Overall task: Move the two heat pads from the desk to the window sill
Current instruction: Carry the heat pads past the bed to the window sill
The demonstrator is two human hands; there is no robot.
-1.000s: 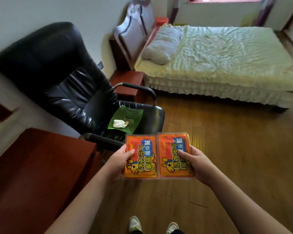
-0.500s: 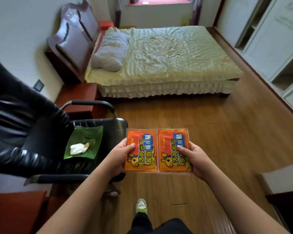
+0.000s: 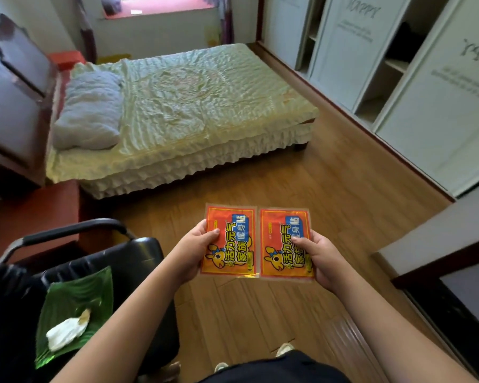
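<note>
Two orange heat pad packets are held side by side in front of me above the wooden floor. My left hand (image 3: 197,248) grips the left heat pad (image 3: 233,239) at its left edge, thumb on its face. The right heat pad (image 3: 282,241) is gripped at its right edge by my right hand (image 3: 320,257). The red window sill (image 3: 161,8) lies at the far end of the room, beyond the bed, with a small white item on it. The desk is out of view.
A bed (image 3: 183,106) with a pillow (image 3: 90,109) fills the middle left. A black office chair (image 3: 75,275) holding a green dish (image 3: 75,308) stands at my left. White wardrobes (image 3: 415,87) line the right wall. A floor strip (image 3: 351,161) runs between bed and wardrobes.
The view has swung right and moved forward: the chair slid to the lower left, the wardrobes and window sill came into view. Both hands keep the pads side by side.
</note>
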